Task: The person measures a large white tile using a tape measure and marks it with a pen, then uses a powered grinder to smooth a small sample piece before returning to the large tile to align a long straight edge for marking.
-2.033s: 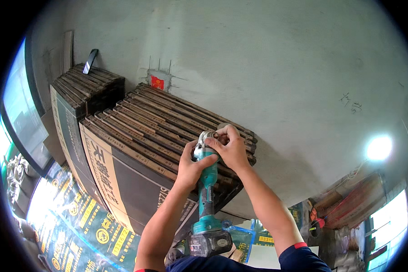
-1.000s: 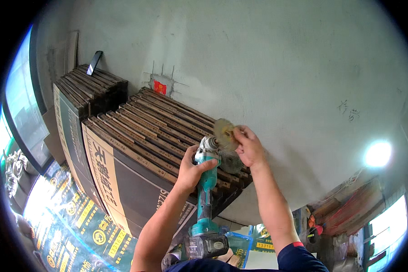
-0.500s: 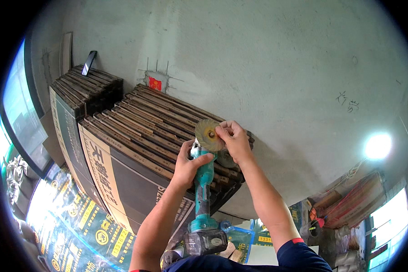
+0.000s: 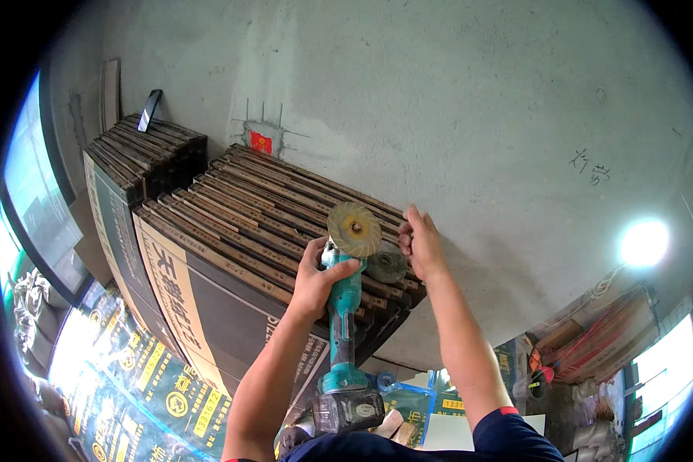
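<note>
My left hand (image 4: 319,283) is wrapped round the neck of a teal cordless angle grinder (image 4: 346,308), thumb across its front. The tool stands upright before me, its black battery (image 4: 349,410) at the bottom. On its head sits a yellowish cutting disc (image 4: 354,229) with a grey toothed rim, its centre fastener showing. To the right of the disc, and apart from it, my right hand (image 4: 423,245) is closed, fingers curled; what they hold, if anything, is hidden. Between the disc and that hand, a grey round piece (image 4: 386,267) lies on the end of the carton stack.
Flat cartons (image 4: 231,208) stand on edge in a tight row against the plaster wall (image 4: 454,100). A second carton row (image 4: 142,150) at the left bears a phone (image 4: 149,111). Printed green sheeting (image 4: 146,377) covers the floor. A bright lamp (image 4: 644,243) shines at the right.
My right hand has left the disc's centre and moved right and slightly down, its fingers curling in. The grey round piece shows more fully. My left hand still holds the grinder.
</note>
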`<state>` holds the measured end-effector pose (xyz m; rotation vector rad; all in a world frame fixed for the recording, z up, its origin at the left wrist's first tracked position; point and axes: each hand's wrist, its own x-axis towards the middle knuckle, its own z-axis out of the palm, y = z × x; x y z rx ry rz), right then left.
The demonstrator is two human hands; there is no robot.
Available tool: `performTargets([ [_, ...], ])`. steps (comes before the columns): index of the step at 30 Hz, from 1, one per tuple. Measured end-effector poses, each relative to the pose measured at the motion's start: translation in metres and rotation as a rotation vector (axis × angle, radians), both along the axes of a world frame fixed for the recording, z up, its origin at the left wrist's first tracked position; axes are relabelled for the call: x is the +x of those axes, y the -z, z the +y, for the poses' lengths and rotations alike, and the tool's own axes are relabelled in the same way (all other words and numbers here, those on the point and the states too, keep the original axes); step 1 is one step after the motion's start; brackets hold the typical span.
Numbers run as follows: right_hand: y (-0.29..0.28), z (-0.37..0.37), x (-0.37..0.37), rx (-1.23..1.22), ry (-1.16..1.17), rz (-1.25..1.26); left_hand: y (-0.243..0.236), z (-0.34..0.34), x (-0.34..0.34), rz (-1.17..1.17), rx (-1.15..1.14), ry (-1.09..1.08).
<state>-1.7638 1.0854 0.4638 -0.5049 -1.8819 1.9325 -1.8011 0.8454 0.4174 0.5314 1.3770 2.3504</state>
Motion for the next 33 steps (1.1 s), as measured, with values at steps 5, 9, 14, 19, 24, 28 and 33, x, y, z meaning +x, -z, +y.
performTargets([
  [5,0.009,0.023,0.022,-0.138,-0.189,-0.059,0.008,0.001,-0.005,0.008,0.016,-0.018],
  [9,-0.03,-0.009,0.032,0.286,-0.152,0.036,-0.005,-0.003,0.004,-0.058,0.01,0.031],
  [14,-0.054,-0.047,0.018,0.807,-0.013,0.113,0.005,0.003,-0.001,-0.033,0.043,0.019],
  [19,-0.074,-0.083,0.002,1.097,-0.054,0.161,0.008,-0.005,-0.007,0.002,0.016,-0.005],
  [24,-0.053,-0.08,0.0,1.184,-0.107,0.328,0.006,0.003,-0.004,-0.016,0.073,0.049],
  [28,-0.047,-0.082,0.007,1.146,-0.169,0.36,-0.002,0.0,0.002,-0.04,0.08,0.069],
  [33,-0.043,-0.084,0.015,1.078,-0.194,0.341,0.001,0.001,0.002,0.003,0.061,0.027],
])
